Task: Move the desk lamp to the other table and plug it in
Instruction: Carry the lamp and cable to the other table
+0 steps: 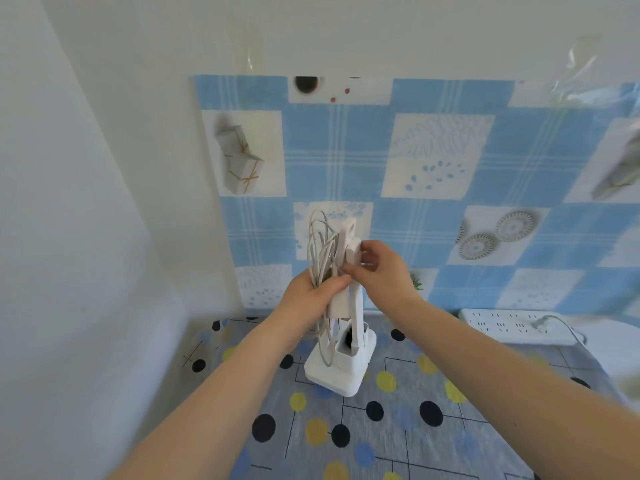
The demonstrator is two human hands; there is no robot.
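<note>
A white folding desk lamp (341,362) stands upright on a table covered with a grey cloth (433,410) dotted black, yellow and blue. Its square base rests near the wall. My left hand (311,292) grips the folded lamp head together with a coiled white cable (320,244) that loops above and below my fingers. My right hand (379,268) pinches the lamp's upper hinge from the right side. A white power strip (498,323) lies on the table at the back right, with one white plug and cord in it.
A blue and white checked sheet (433,188) hangs on the wall behind the table. A plain white wall (69,237) closes in the left side, close to the table's left edge. The lamp base has a dark hole beside its stem.
</note>
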